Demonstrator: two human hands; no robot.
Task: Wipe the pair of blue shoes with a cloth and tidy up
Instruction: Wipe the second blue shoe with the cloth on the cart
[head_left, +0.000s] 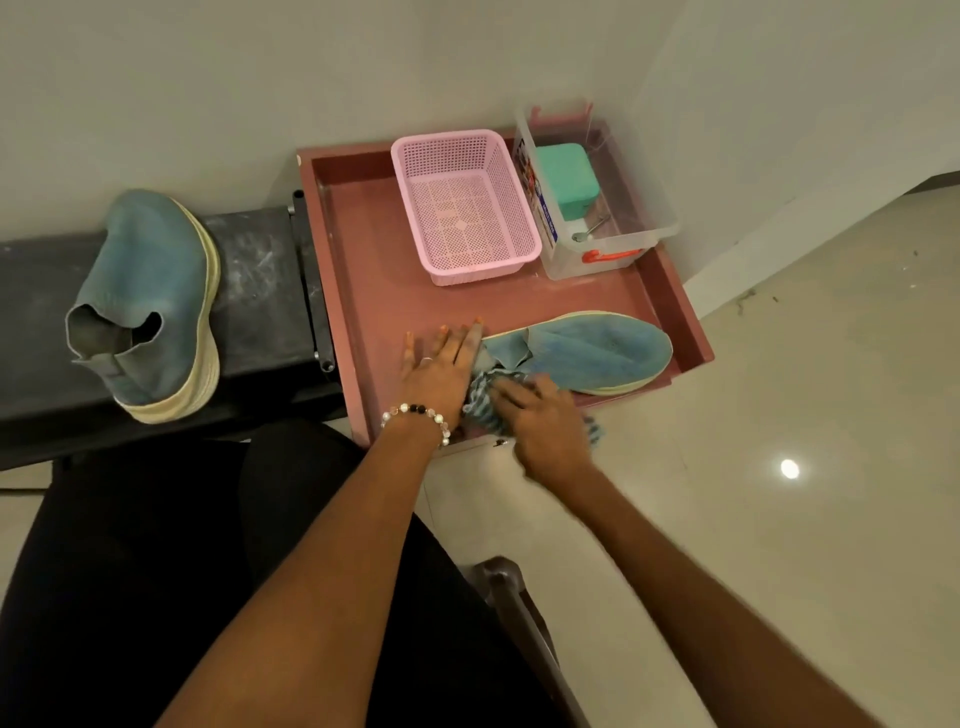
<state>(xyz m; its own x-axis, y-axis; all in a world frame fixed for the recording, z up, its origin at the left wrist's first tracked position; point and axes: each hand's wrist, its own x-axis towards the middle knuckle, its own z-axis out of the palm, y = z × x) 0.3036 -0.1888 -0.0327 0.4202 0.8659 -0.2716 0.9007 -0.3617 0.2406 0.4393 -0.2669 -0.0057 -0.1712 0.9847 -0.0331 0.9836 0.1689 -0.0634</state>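
The left hand (439, 366) lies flat with straight, spread fingers, pressing on the heel end of a blue shoe (587, 351) that lies in a pink tray (363, 249). A ring shows on one finger and a beaded bracelet (415, 413) circles the wrist. Just beside it, the right hand (545, 421) has its fingers curled round a blue-and-white striped cloth (480, 395), bunched against the near side of the same shoe by its opening; a corner of the cloth sticks out past the hand on the right. The hand is a little blurred.

This shoe lies along the tray's near edge, toe pointing right, its pale sole rim showing all round. Farther back in the tray stand a pink perforated basket (462, 208) and, touching its right side, a clear plastic box (597, 208) holding a green block (566, 179) and a small metal item too small to make out.

The other blue shoe (150, 306) stands well apart to the left on a dark surface (254, 291), heel toward the camera, thick cream sole to the right. The tray sits in a corner of light walls, with a glossy tiled floor (779, 415) on the right. The person's dark-clothed lap fills the lower left.
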